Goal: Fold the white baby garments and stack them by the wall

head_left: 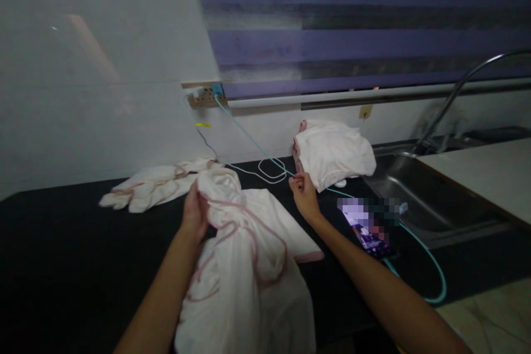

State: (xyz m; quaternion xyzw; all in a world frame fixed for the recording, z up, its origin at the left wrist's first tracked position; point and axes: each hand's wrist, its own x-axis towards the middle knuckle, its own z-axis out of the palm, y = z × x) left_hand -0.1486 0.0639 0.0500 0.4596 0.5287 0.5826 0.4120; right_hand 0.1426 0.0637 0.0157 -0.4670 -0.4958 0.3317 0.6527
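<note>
Two hands are at work on the dark counter (62,232). Your left hand (194,215) grips a bunched white garment with pink trim (244,276), fingers closed into its upper folds at about 6 o'clock from the wall socket (205,98). Your right hand (305,196) pinches the teal cable (249,138) just beside a folded pile (332,155) at 1 o'clock. A phone (371,232) lies at 3 o'clock; its screen is blurred, so no writing can be read.
</note>
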